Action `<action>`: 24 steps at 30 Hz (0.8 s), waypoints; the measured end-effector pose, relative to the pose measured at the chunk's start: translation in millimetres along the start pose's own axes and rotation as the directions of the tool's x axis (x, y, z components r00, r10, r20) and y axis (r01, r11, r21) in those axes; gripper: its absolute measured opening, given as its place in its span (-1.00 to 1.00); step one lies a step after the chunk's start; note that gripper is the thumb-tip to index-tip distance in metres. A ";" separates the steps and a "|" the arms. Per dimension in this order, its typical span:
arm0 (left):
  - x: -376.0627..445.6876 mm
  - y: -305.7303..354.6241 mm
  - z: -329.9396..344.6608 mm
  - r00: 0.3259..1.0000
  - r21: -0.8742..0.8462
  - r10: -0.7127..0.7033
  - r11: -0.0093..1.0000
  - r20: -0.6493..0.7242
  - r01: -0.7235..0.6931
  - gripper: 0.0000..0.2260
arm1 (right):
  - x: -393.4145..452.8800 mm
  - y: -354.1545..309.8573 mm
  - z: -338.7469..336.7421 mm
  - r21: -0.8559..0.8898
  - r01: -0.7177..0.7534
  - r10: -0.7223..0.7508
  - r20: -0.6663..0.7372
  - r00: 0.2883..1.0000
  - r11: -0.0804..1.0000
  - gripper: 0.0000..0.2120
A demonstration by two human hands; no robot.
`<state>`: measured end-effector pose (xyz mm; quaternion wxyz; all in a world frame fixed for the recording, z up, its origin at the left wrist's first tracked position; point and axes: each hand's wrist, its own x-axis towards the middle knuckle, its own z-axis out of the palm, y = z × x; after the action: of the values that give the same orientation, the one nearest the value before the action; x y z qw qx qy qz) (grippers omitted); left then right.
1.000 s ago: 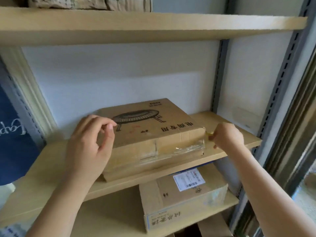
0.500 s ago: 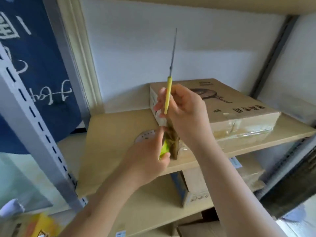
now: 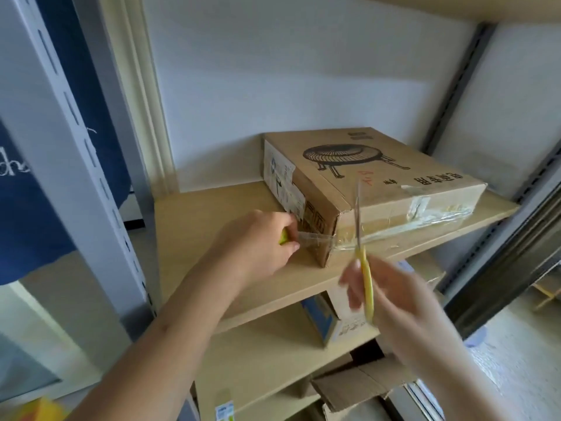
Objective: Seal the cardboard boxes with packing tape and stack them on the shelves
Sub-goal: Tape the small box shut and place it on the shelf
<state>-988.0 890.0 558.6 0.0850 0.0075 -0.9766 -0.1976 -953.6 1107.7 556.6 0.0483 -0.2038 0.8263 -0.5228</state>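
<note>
Here the left hand (image 3: 258, 238) pinched the tape (image 3: 315, 240) taut off the near corner of the box (image 3: 373, 189) on the shelf (image 3: 212, 214); the right hand (image 3: 391, 302) gripped scissors (image 3: 362, 253), best cutting close to the cardboard.

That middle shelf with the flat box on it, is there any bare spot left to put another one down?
Yes: the middle shelf is bare between the left upright and the flat cardboard box. It is crowded at the box's near corner, where the left hand pulls clear tape and the right hand holds yellow-handled scissors.
</note>
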 end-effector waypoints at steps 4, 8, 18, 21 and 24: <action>-4.4 -4.1 0.1 0.996 -0.014 0.058 0.998 -0.067 -0.059 -0.95 | -14.9 12.4 24.1 0.079 -0.414 0.374 0.300 0.878 0.907 -0.11; -5.9 -4.2 0.4 0.990 0.000 0.087 0.996 -0.113 -0.087 -0.94 | -4.9 1.9 36.2 0.162 -0.515 0.453 0.307 0.837 0.842 -0.18; -0.9 -7.4 7.6 0.992 0.038 0.050 0.998 -0.117 -0.046 -0.96 | 4.9 -15.2 49.9 0.079 -0.448 0.422 0.227 0.878 0.890 -0.20; -1.1 -9.0 11.4 0.988 0.045 0.073 0.997 -0.138 -0.068 -0.95 | 8.8 -16.8 51.6 0.057 -0.453 0.435 0.193 0.879 0.890 -0.22; -1.0 -9.7 13.2 0.985 0.054 0.074 0.996 -0.155 -0.067 -0.95 | 14.0 -18.0 54.9 0.066 -0.450 0.437 0.147 0.887 0.891 -0.24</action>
<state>-989.5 886.2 542.7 0.1681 -0.0096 -0.9710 -0.1697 -945.2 1049.2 549.8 0.2295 -0.0401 0.8196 -0.5235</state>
